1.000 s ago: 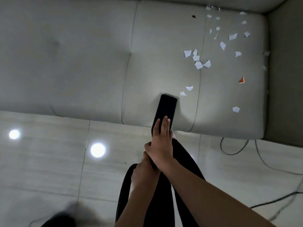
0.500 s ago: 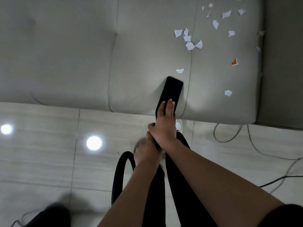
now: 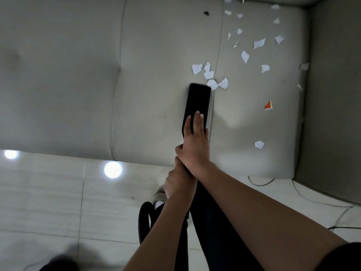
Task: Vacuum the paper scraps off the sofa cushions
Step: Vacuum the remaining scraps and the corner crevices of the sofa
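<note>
The black vacuum nozzle (image 3: 198,100) lies flat on the grey sofa cushion (image 3: 156,55), its front edge touching a cluster of white paper scraps (image 3: 210,75). My right hand (image 3: 194,145) lies on top of the nozzle, fingers stretched along it and thumb hooked round its neck. Just behind, my left hand (image 3: 176,182) grips the black tube. Several more white scraps (image 3: 259,43) are scattered over the right cushion, along with an orange scrap (image 3: 268,105) and a lone white one (image 3: 259,144) near the front edge.
The sofa armrest (image 3: 336,94) walls off the right side. A black hose (image 3: 143,222) loops over the tiled floor (image 3: 48,192) by my legs. Thin cables (image 3: 261,182) trail on the floor at the right. A dark speck (image 3: 206,13) lies far back on the cushion.
The nozzle has slid forward along the seam up to the scrap cluster. The small scraps that lay just ahead of it are gone. Both hands keep their hold.
</note>
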